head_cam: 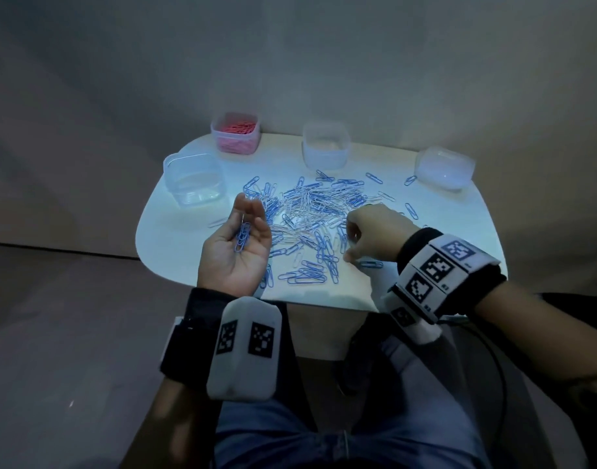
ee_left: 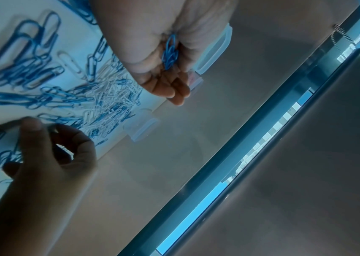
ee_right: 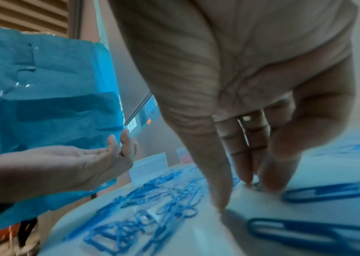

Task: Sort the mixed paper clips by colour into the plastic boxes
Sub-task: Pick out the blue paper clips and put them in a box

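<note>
A mixed heap of blue and white paper clips (head_cam: 310,211) lies spread over the middle of the small white table (head_cam: 175,252). My left hand (head_cam: 249,218) hovers palm up at the heap's left edge, fingers relaxed, with several blue clips (head_cam: 243,236) lying in the palm; these blue clips (ee_left: 170,50) also show in the left wrist view. My right hand (head_cam: 348,252) points down at the heap's near right side. Its thumb tip and fingertips (ee_right: 246,178) touch the table a little apart, next to a loose blue clip (head_cam: 371,264).
Four clear plastic boxes stand along the far side: one empty at the left (head_cam: 193,179), one full of pink clips (head_cam: 235,132), one at back centre (head_cam: 325,143) and one at the right (head_cam: 444,167). Stray blue clips lie near the front edge.
</note>
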